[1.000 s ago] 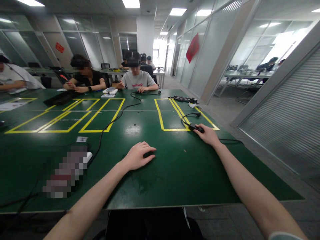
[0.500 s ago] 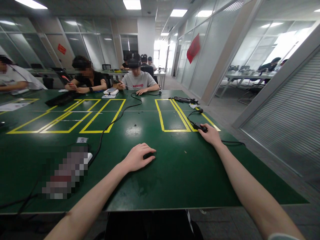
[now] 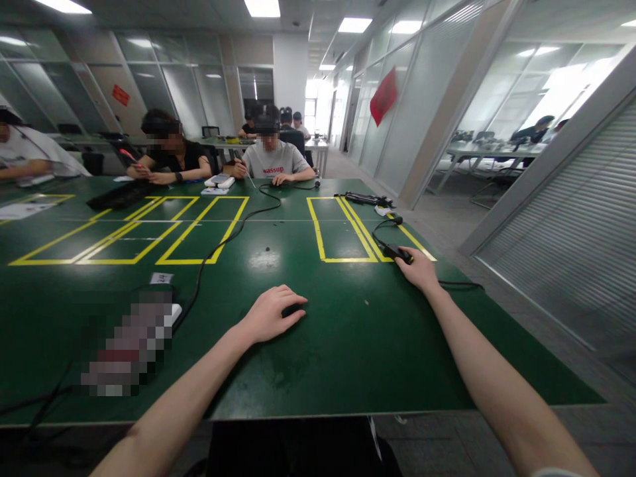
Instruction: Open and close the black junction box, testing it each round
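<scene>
My left hand [image 3: 273,315] rests on the green table [image 3: 318,371], fingers stretched out with a gap between thumb and forefinger and nothing in it. Farther right and forward, my right hand [image 3: 420,270] is closed around a small black corded device [image 3: 397,252], whose exact kind I cannot make out. It lies at the near end of a yellow-taped strip. From it a thin black cable [image 3: 376,232] loops back to a small black piece like a plug [image 3: 398,220]. My palm and fingers hide part of the device.
Yellow tape [image 3: 348,260] marks several rectangles on the table. A blurred-out object [image 3: 132,344] lies at left by a numbered label [image 3: 161,278], near a long black cord [image 3: 199,281]. A folded black tripod-like stand [image 3: 365,199] lies at the far right. Co-workers [image 3: 275,159] sit across.
The camera view has shifted very slightly. Both my hands stay nearly where they were. Across the table, a co-worker's hand has tilted the thin tool it holds more upright.
</scene>
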Tool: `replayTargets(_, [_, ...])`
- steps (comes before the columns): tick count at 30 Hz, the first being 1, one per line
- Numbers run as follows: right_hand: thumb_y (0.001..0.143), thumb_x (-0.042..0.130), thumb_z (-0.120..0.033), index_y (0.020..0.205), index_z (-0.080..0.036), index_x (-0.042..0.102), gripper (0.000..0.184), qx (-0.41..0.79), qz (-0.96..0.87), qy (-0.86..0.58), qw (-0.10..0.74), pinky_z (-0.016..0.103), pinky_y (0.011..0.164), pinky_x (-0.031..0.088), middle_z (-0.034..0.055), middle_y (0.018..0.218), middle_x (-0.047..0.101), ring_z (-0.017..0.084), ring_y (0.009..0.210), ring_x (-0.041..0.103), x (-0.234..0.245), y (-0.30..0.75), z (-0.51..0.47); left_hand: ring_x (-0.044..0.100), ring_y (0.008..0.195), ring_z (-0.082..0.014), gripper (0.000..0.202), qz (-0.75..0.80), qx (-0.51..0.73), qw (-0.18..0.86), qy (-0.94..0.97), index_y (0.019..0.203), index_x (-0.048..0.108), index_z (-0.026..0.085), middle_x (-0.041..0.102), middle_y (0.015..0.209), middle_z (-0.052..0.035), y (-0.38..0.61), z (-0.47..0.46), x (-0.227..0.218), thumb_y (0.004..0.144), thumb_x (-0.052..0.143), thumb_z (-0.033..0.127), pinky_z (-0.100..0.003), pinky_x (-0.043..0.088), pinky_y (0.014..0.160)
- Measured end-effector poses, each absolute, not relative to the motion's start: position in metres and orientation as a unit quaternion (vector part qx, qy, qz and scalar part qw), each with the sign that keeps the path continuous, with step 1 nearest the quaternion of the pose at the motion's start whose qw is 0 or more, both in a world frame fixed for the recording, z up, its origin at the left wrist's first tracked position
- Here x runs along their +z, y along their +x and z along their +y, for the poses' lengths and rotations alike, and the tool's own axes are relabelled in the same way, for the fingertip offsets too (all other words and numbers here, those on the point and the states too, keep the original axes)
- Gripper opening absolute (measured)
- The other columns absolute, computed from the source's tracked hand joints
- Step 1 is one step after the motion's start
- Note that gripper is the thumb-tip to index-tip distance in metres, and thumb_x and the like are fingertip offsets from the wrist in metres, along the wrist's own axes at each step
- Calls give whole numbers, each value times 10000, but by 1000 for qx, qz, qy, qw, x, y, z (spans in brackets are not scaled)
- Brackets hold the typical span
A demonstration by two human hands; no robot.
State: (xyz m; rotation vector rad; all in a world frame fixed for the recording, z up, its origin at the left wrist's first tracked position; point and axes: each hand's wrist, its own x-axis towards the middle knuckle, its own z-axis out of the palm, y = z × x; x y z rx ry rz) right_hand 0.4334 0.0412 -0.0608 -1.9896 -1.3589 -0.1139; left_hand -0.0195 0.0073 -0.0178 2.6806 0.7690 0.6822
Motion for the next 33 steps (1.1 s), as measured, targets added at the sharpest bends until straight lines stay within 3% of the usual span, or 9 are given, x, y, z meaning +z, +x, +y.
replayTargets(7, [939,515,-436,1208,-185,714,419,-56,-472,-790,387,400,848,534,129,1025,768,290,938,694,-66,443,45,692,998,-225,203,262,236,139,926,1127,732,205,775,1078,-62,-19,8,-18,987,629,310,-371,544,886])
replayTargets(12, [979,455,-421,1201,-167,680,405,-60,-443,-799,401,406,862,524,150,1031,757,295,935,696,-67,447,45,689,995,-225,221,261,237,145,924,1122,739,205,774,1062,-65,-18,8,-17,994,612,333,-371,548,904])
replayTargets(17, [859,642,-456,1183,-166,671,436,-67,-458,-788,405,424,921,513,155,1139,704,305,1016,664,-64,443,42,687,991,-225,232,258,240,151,924,1129,739,209,774,1067,-68,-18,7,-16,997,601,342,-378,552,909])
replayTargets(21, [743,752,-527,1033,-173,710,460,-77,-493,-764,409,427,894,520,124,1046,633,294,954,634,-60,438,38,688,990,-223,223,258,239,151,924,1124,742,219,777,1066,-64,-18,7,-16,996,605,339,-371,552,899])
replayTargets(28, [713,766,-540,985,-163,751,464,-83,-514,-752,404,406,792,530,86,899,620,264,804,598,-53,432,36,690,979,-220,196,255,241,147,925,1098,748,212,775,1041,-59,-18,7,-16,993,625,324,-365,547,903])
replayTargets(33, [805,667,-541,1016,-137,762,466,-134,-486,-751,427,412,797,525,142,942,687,300,872,639,-52,432,36,690,972,-217,190,255,243,149,924,1081,752,209,774,1025,-58,-18,7,-17,991,626,319,-362,548,908])
